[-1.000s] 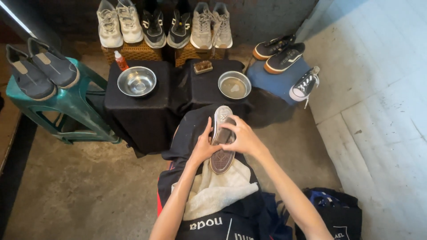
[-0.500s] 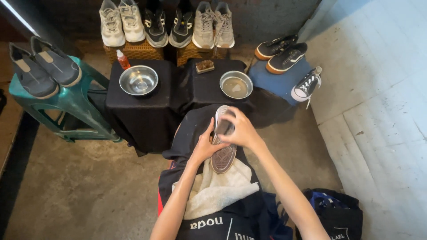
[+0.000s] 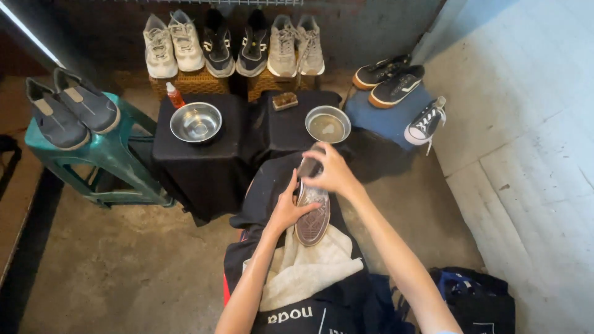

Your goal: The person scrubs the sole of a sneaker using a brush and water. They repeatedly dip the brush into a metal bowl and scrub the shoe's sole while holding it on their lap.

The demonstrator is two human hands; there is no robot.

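Upturned shoe [image 3: 312, 218], worn brown patterned sole

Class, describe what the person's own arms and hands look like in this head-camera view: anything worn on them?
Both arms are bare to the edge of the picture, with no sleeves in view. The left hand and right hand wear no gloves; no rings, watch or bands can be made out.

1. Both forearms were bare to the fingers, with no sleeves, rings or watch showing.
2. The left hand [image 3: 286, 210] and right hand [image 3: 331, 173] wore no gloves.
3. Behind the fingers, a black apron [image 3: 322, 312] with white lettering covered the lap, a red edge showing at its left side.
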